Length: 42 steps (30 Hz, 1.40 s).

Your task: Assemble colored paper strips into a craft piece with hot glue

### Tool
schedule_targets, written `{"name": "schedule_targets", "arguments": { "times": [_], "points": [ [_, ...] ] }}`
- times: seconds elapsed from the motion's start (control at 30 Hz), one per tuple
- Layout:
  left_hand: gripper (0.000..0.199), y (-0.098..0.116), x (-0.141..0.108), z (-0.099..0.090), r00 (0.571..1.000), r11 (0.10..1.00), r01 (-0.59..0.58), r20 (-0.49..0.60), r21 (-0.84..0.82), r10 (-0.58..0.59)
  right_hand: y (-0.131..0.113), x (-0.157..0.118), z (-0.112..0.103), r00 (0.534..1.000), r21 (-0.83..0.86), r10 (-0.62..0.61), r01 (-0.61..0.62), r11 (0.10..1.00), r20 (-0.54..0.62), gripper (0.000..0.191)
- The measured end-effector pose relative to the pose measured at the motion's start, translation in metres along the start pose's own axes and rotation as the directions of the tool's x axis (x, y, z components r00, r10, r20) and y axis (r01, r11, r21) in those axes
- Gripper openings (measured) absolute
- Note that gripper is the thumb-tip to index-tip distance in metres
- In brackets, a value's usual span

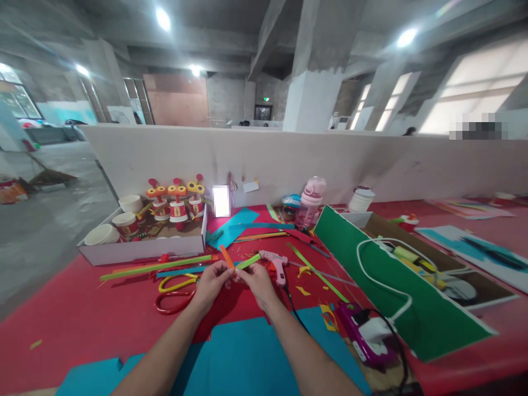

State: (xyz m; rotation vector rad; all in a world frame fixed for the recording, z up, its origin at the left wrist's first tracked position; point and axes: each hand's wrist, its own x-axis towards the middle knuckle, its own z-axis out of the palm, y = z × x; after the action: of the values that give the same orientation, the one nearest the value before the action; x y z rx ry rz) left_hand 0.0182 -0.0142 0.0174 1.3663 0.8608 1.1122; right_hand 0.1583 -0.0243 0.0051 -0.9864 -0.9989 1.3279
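Close together above the red tablecloth, my two hands pinch paper strips. My left hand [214,280] grips an orange paper strip [225,255] that sticks up past the fingers. In my right hand [256,279] is a green paper strip [249,262] slanting up to the right. The strips' ends meet between my fingertips; whether they are joined I cannot tell. Just right of my right hand lies a pink glue gun [277,264]. Scissors [175,297] with red and yellow handles lie by my left wrist. Blue paper [243,357] is spread under my forearms.
A white box [144,252] at the left holds paper cups and several cup figures. A green-sided box [383,297] with tape and a white cable stands right, beside a purple power strip [358,335]. A pink bottle [312,201] stands near the white partition [264,159].
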Motion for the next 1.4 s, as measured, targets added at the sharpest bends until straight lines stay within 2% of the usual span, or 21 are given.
{"name": "schedule_targets", "arguments": {
  "times": [0.1,0.27,0.37,0.47,0.63,0.8,0.93,1.1,1.23,1.4],
  "points": [
    [0.025,-0.0022,0.0004,0.0015,1.0,0.999,0.005,0.016,-0.034,-0.005,0.0014,-0.0012,0.0011,0.999,0.019,-0.036,0.036,0.999,0.002,0.032],
    [0.025,-0.0074,0.0017,-0.0016,0.998,1.0,0.005,-0.064,0.01,-0.004,0.0058,-0.0003,0.0007,0.999,0.037,-0.017,0.018,0.999,-0.029,0.028],
    [0.024,-0.0074,0.0017,-0.0031,0.998,1.0,0.0,-0.067,0.002,0.0,0.0037,-0.0003,0.0003,0.997,0.026,-0.073,0.073,0.997,0.006,0.025],
    [0.022,-0.0067,0.0011,-0.0031,0.998,1.0,-0.012,-0.058,0.007,0.013,-0.0005,-0.0016,0.0009,0.991,0.003,-0.127,0.127,0.992,0.037,0.023],
    [0.023,-0.0079,0.0003,-0.001,0.998,1.0,0.021,-0.058,-0.022,-0.022,-0.0018,-0.0027,0.0014,0.997,-0.079,-0.08,0.079,0.994,-0.005,0.022],
    [0.023,-0.0068,-0.0005,0.0006,0.997,0.997,0.035,-0.069,-0.063,-0.039,0.0028,-0.0017,0.0005,0.993,-0.133,-0.117,0.113,0.985,-0.021,0.022],
    [0.024,-0.0045,-0.0002,-0.0011,0.993,0.987,0.067,-0.091,-0.145,-0.081,0.002,-0.0003,0.0005,0.998,-0.007,-0.045,0.045,0.999,0.033,0.023],
    [0.024,-0.0033,-0.0002,-0.0026,0.987,0.958,0.141,-0.041,-0.25,-0.156,-0.0003,0.001,-0.0003,0.998,0.207,0.045,-0.053,0.977,0.044,0.024],
    [0.023,-0.0029,-0.0012,-0.0012,0.989,0.967,0.138,-0.03,-0.214,-0.147,-0.0004,-0.0012,-0.0002,0.994,0.221,0.087,-0.099,0.97,0.062,0.027],
    [0.022,-0.0034,-0.0007,-0.0008,0.99,0.973,0.129,-0.034,-0.192,-0.138,0.0002,-0.0029,-0.0001,0.991,0.226,0.076,-0.1,0.969,0.113,0.036]
  ]
}}
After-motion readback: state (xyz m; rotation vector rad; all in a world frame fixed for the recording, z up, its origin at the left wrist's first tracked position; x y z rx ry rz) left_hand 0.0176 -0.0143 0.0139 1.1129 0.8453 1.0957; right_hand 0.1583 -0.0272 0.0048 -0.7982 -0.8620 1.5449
